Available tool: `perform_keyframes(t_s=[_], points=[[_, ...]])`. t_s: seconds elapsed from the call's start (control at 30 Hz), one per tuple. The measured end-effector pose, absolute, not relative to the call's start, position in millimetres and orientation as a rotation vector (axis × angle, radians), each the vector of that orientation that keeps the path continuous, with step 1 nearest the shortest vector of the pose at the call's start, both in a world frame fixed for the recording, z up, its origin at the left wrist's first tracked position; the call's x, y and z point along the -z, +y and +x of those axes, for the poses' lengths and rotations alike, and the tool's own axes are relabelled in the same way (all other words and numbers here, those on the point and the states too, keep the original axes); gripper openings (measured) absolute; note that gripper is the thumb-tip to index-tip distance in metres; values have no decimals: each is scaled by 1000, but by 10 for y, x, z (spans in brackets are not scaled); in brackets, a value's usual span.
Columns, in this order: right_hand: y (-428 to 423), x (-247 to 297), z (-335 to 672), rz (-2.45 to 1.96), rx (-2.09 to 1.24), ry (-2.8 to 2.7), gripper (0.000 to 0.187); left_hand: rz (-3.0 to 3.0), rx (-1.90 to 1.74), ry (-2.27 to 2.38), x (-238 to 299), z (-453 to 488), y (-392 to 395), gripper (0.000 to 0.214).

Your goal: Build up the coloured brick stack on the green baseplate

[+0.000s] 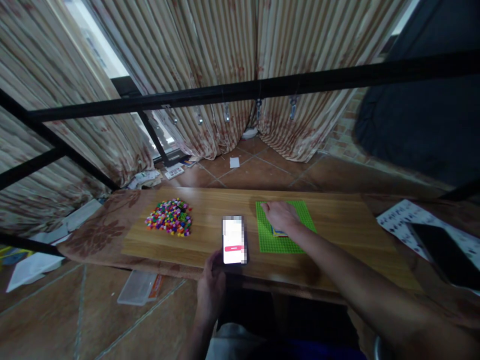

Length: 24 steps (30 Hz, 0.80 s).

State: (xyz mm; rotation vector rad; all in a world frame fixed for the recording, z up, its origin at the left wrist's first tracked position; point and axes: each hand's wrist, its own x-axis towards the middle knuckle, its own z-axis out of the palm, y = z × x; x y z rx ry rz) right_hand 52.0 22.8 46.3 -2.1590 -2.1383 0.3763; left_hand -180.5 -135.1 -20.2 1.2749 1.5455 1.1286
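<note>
My left hand grips a lit smartphone by its lower left side, just above the near edge of the wooden board. The phone's screen is white with a pink bar, partly blurred out. Over the green studded baseplate, my right hand is closed, palm down with its fingers curled. Whatever its fingers hold, if anything, is hidden. Beneath the wrist, a small built part of blue, yellow and red bricks shows on the baseplate, mostly covered by the hand.
A heap of small multicoloured bricks lies on the left of the wooden board. To the right rest a printed sheet and a dark flat device. A black metal rail crosses ahead. A clear plastic box is on the floor.
</note>
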Motion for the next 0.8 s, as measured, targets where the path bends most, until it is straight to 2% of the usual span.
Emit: perform_keyframes(t_s=[0.2,0.4,0.53,0.8], points=[[216,-512,544,-2081,-432,-2153,60,1156,-1245,1495,296,-1801,-1340,52],[204,-667,682,-1860,-476,-2176,43,1047,-1326,1618,205,-1927,-1582,43],[177,-703,922,-1796,-487,-2033,38,1026,-1344,1612,132,-2021,-1761,43],[-38,-227,1336,-1641,-629,-1539,36,1312,-1221,1459,-218,-1492,-1425,39]])
